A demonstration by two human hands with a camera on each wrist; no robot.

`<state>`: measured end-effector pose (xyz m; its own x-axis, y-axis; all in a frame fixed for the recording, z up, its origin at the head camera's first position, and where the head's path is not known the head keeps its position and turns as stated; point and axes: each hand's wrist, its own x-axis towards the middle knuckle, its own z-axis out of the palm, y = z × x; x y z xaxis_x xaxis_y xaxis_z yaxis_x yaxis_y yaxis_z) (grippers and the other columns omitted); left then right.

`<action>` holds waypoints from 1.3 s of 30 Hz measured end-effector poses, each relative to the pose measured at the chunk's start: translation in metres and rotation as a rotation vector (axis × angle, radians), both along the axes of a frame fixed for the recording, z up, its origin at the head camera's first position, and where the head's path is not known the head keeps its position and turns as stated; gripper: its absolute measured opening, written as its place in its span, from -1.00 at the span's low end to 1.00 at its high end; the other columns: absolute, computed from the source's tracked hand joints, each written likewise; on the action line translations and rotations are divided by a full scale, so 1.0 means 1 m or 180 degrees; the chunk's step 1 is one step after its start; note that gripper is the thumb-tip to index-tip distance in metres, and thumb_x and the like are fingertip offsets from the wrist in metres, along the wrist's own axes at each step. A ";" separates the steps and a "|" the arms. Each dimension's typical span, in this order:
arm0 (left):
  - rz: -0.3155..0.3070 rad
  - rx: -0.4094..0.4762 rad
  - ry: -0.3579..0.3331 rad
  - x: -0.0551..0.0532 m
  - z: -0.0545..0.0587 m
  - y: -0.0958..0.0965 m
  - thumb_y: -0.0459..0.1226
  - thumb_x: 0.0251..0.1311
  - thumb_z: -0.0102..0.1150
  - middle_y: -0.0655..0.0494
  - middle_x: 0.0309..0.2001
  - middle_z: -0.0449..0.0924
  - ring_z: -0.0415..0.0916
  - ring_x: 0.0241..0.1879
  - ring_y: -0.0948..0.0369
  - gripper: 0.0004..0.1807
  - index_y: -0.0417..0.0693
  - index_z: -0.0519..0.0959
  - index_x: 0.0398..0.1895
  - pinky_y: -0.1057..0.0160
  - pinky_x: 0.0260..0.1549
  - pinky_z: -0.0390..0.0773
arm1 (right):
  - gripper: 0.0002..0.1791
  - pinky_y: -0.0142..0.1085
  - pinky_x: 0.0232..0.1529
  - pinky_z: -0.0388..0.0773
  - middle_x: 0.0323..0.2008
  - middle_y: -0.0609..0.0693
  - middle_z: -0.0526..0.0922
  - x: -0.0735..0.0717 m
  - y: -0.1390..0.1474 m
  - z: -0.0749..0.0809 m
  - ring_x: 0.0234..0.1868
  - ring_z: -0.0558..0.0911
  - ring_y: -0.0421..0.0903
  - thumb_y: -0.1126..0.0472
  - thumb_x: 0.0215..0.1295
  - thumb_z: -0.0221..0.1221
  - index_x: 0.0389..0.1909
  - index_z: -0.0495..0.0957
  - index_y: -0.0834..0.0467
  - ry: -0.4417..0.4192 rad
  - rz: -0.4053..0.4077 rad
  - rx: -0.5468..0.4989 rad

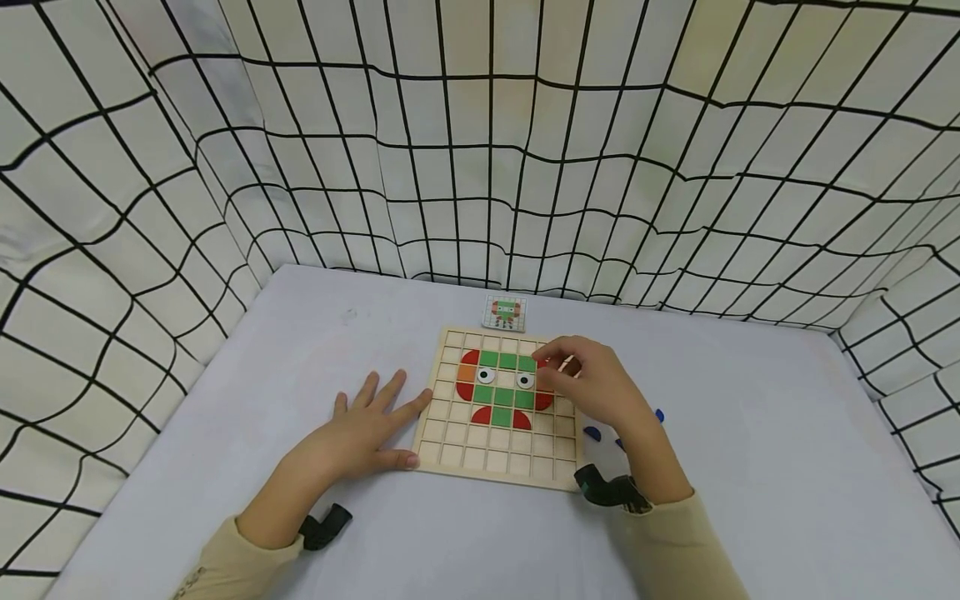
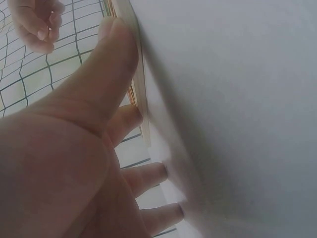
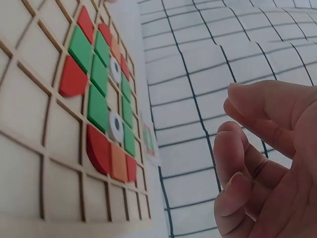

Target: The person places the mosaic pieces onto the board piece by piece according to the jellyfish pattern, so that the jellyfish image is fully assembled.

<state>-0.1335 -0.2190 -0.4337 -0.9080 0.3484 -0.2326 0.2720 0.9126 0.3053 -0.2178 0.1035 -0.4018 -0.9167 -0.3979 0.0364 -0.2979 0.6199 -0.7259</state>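
Note:
A wooden grid board [image 1: 465,456] lies on the table, bearing green square tiles [image 1: 501,416], red rounded tiles [image 1: 481,414], orange squares [image 3: 118,161] and two round eye pieces [image 1: 486,375]. My left hand [image 1: 362,435] is spread flat beside it, thumb and index finger touching its left edge. Over the right part of the pattern hovers my right hand [image 1: 596,385]. Its fingers are loosely bent with a gap at the tips, and the right wrist view shows nothing held between them. The hand hides part of the board's upper right in the head view.
A small picture card [image 1: 505,312] with a similar pattern lies behind the board. Several blue rounded pieces [image 1: 592,433] lie right of the board, partly behind the right forearm. White cloth walls with black grid lines [image 1: 465,167] surround the white table [image 1: 750,433].

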 end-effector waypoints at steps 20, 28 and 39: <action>0.0007 0.0013 -0.0052 -0.002 -0.004 -0.001 0.21 0.11 0.28 -0.25 0.58 -0.14 -0.27 0.51 -0.41 -0.02 0.21 0.13 0.58 -0.62 0.19 -0.12 | -0.69 -0.21 -0.31 0.50 -0.15 0.02 0.62 -0.014 0.085 0.009 -0.20 0.58 -0.01 0.02 0.41 0.20 0.07 0.63 0.05 0.0159 -0.0743 0.0197; 0.0046 0.0030 -0.0080 0.000 -0.003 -0.002 0.20 0.13 0.28 -0.25 0.58 -0.13 -0.27 0.51 -0.40 -0.03 0.21 0.13 0.57 -0.61 0.20 -0.12 | -0.63 -0.25 -0.32 0.51 -0.14 0.07 0.61 -0.002 0.130 -0.014 -0.15 0.57 0.02 -0.01 0.42 0.18 0.10 0.61 0.11 0.0005 -0.0785 0.0626; 0.0012 0.0018 -0.0012 0.001 -0.003 -0.002 0.21 0.12 0.28 -0.27 0.57 -0.10 -0.26 0.50 -0.41 -0.03 0.19 0.15 0.57 -0.62 0.18 -0.09 | -0.63 -0.26 -0.33 0.49 -0.21 0.01 0.65 0.002 0.143 -0.030 -0.24 0.59 -0.06 0.01 0.34 0.27 0.08 0.62 0.09 -0.0419 -0.0608 0.0928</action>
<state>-0.1329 -0.2213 -0.4364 -0.9085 0.3463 -0.2340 0.2674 0.9119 0.3114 -0.2154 0.2466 -0.4315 -0.9647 -0.1954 -0.1766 -0.0726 0.8418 -0.5349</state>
